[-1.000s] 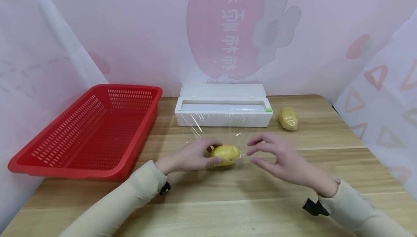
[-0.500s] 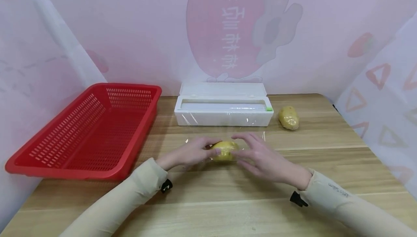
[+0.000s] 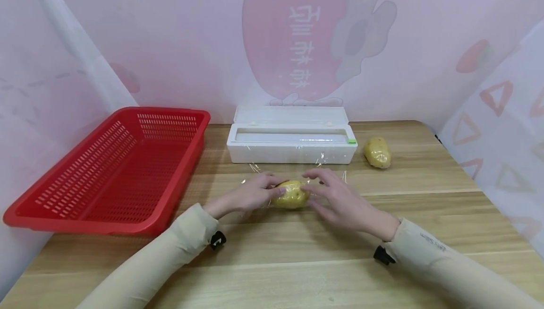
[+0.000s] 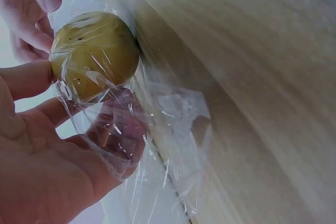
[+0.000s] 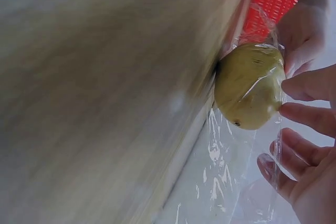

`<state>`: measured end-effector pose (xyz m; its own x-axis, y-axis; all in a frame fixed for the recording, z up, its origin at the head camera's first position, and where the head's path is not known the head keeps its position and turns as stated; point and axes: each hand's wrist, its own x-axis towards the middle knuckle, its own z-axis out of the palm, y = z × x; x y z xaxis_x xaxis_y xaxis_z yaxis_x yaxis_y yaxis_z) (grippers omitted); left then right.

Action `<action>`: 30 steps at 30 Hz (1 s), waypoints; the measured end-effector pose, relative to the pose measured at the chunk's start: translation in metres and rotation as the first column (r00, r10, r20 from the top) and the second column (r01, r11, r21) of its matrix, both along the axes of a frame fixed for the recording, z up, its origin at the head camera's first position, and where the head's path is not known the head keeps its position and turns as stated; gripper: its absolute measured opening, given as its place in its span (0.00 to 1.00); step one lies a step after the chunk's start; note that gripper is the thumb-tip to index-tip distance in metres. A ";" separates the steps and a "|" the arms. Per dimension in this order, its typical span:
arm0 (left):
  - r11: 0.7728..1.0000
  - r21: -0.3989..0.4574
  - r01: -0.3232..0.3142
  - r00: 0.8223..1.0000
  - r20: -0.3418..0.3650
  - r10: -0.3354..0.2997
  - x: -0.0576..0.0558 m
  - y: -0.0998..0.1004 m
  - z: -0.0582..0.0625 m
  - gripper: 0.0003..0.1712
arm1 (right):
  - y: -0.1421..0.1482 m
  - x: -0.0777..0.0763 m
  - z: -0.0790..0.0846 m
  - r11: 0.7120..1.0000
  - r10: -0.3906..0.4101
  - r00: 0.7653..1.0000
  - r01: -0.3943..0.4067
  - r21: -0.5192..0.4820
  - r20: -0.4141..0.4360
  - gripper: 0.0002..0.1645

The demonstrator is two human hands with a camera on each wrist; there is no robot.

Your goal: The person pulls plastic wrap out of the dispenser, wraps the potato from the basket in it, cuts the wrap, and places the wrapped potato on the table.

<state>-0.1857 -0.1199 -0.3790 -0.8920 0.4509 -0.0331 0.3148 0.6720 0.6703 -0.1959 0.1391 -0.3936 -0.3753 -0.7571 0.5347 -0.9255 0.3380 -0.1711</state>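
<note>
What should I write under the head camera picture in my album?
Left hand and right hand touch a film-covered potato before an open white box, a red basket to the left.

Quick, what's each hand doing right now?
Left hand: holding one end of the nearer potato.
Right hand: open, touching that potato's other end.

Tabletop (image 3: 293, 261): bare wood is stretching between the sleeves (image 3: 157, 257), leaving room toward the nearer potato (image 3: 293, 198).
Potato ends: the left hand (image 3: 251, 193) and right hand (image 3: 343, 204) are blocking them.
Cling film (image 4: 181, 106): is crossing the gap behind.
White dispenser box (image 3: 289, 154): is walling off the back.
Red plastic basket (image 3: 97, 227): is obstructing the left.
Farther potato (image 3: 377, 152): is sitting just beside the box; bare wood is running rightward.
</note>
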 end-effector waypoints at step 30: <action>0.949 -0.310 -0.052 0.793 -0.591 -0.150 0.034 0.007 0.021 0.20 | -0.015 -0.031 0.002 0.993 -0.115 0.871 0.115 0.028 0.478 0.24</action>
<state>-0.1522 -0.1124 -0.3579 -0.7506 0.5525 0.3625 0.6218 0.7762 0.1044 -0.2267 0.1237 -0.3912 -0.6696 -0.6924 0.2687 -0.6853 0.4365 -0.5830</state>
